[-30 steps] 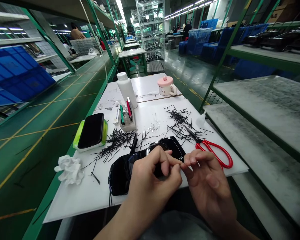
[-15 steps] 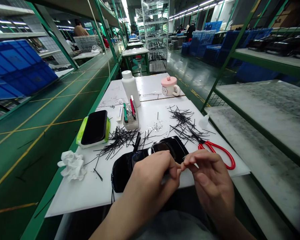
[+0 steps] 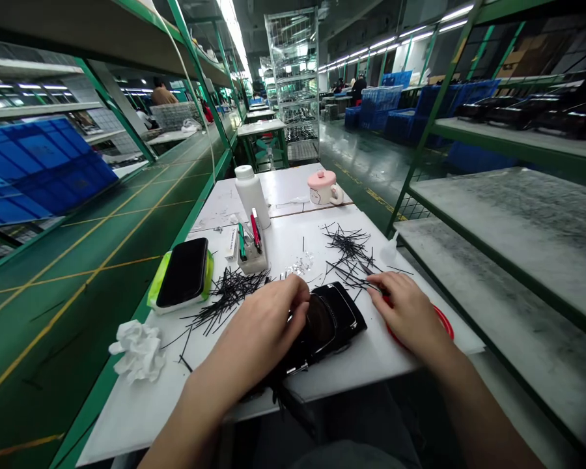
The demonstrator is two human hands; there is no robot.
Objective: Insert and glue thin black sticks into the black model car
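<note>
Steadying glossy black shell [image 3: 334, 319] under left hand [image 3: 256, 332], grip curled over it; grip of right hand [image 3: 405, 312] at black strands [image 3: 351, 251], pinch unclear.

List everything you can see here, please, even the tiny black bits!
white plastic bottle: one, white, far side of the table
mug: one, white with pink lid, right of the bottle
pen holder: one, white, in front of the bottle
black slab: one, black in lime-green case, table's left side
black strands: two piles plus loose ones, black, on the table
crumpled tissue: one, white, table's left front
glossy black shell: one, black, table's front
scissors: one pair, red handles, right of the right hand
blue crates: many, blue, far right
left hand: on the shell
right hand: touching the strands
</note>
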